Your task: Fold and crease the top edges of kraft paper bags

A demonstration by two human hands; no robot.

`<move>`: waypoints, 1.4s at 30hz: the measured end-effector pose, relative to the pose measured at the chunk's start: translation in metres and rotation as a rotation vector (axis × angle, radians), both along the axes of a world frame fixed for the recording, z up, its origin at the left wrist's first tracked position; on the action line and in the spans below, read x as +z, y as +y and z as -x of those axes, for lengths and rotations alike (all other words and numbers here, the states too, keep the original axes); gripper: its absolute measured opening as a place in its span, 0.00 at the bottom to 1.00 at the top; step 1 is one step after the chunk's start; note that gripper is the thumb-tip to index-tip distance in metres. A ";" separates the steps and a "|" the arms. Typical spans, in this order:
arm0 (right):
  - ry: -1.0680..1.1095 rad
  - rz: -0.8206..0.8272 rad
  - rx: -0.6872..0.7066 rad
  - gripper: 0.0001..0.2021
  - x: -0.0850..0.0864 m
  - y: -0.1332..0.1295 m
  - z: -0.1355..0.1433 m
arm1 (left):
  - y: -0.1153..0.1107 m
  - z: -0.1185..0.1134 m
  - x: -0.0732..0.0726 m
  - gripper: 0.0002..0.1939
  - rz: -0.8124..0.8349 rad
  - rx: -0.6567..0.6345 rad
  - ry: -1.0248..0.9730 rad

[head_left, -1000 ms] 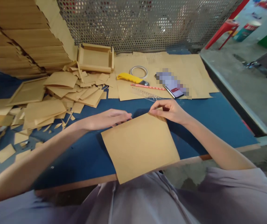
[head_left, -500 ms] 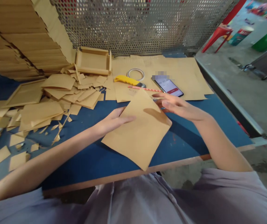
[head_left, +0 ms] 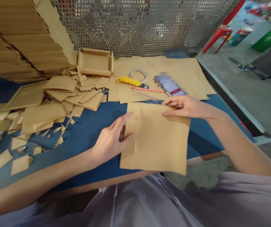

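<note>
A squarish sheet of brown kraft paper (head_left: 161,142) is tilted up over the front of the blue table, with a faint upright crease near its left side. My right hand (head_left: 185,107) pinches its top edge, thumb in front and fingers along the upper edge. At the left edge, my left hand (head_left: 111,135) has thumb and index finger apart, their tips over the paper; its other fingers are partly hidden. Just beyond the sheet lie a clear ruler (head_left: 141,95), a pink dotted strip (head_left: 147,89), a yellow utility knife (head_left: 129,81) and a phone (head_left: 174,90).
Brown paper scraps (head_left: 43,116) cover the table's left side. Behind them stand a shallow cardboard tray (head_left: 95,61) and a tall cardboard stack (head_left: 19,37). A tape roll (head_left: 137,75) rests on flat sheets (head_left: 192,75). A perforated metal panel (head_left: 137,28) closes the back.
The sheet has turned from a diamond position to nearly square and shifted right. My right hand now grips its top edge, while my left has loosened and moved down along the left edge.
</note>
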State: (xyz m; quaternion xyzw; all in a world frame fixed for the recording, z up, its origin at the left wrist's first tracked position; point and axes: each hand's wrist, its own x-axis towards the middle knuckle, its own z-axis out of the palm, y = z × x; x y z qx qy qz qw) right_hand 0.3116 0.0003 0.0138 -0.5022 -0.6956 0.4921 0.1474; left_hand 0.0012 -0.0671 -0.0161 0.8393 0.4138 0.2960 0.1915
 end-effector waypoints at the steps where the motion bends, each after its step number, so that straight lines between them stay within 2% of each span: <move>1: -0.051 -0.073 0.034 0.23 0.000 0.005 0.000 | -0.005 0.002 -0.001 0.26 -0.114 -0.031 0.119; 4: -0.189 -0.239 0.129 0.24 0.000 0.016 0.008 | -0.011 0.006 -0.002 0.15 -0.432 -0.107 0.354; 7: -0.255 -0.315 0.179 0.25 -0.001 0.021 0.023 | -0.010 0.007 -0.002 0.07 -0.540 -0.149 0.415; 9: -0.261 -0.337 0.181 0.25 -0.001 0.021 0.033 | -0.008 0.008 -0.003 0.09 -0.499 -0.203 0.413; 13: -0.268 -0.382 0.157 0.18 0.001 0.017 0.039 | -0.005 0.008 -0.010 0.21 -0.366 -0.331 0.437; 16: -0.286 -0.495 0.039 0.14 -0.003 0.021 0.035 | -0.003 0.007 -0.016 0.26 -0.313 -0.357 0.473; 19: -0.352 -0.579 -0.077 0.15 -0.016 0.032 0.034 | 0.001 0.003 -0.019 0.28 -0.290 -0.382 0.485; 22: -0.399 -0.571 -0.051 0.20 -0.027 0.045 0.040 | 0.005 -0.004 -0.020 0.30 -0.285 -0.392 0.488; 24: -0.405 -0.503 -0.012 0.19 -0.029 0.054 0.046 | 0.006 -0.008 -0.021 0.31 -0.290 -0.379 0.493; 26: -0.407 -0.404 0.045 0.16 -0.027 0.061 0.052 | 0.005 -0.011 -0.021 0.30 -0.316 -0.350 0.486; 28: -0.394 -0.371 0.110 0.11 -0.022 0.065 0.057 | 0.001 -0.011 -0.021 0.27 -0.364 -0.321 0.466; 31: -0.335 -0.523 0.105 0.05 -0.011 0.063 0.064 | -0.003 -0.008 -0.020 0.23 -0.408 -0.312 0.416; 34: -0.260 -0.757 0.010 0.11 0.009 0.051 0.068 | -0.004 -0.004 -0.020 0.24 -0.388 -0.339 0.375; 36: -0.231 -0.797 -0.016 0.15 0.024 0.039 0.069 | -0.004 -0.003 -0.019 0.25 -0.371 -0.358 0.386; 38: -0.202 -0.740 0.040 0.16 0.035 0.029 0.068 | -0.005 -0.002 -0.019 0.25 -0.367 -0.366 0.405; 39: -0.199 -0.662 0.114 0.16 0.037 0.024 0.067 | -0.006 -0.002 -0.019 0.25 -0.373 -0.365 0.411; 42: -0.242 -0.308 0.381 0.17 0.029 0.018 0.062 | -0.009 -0.003 -0.021 0.23 -0.424 -0.344 0.403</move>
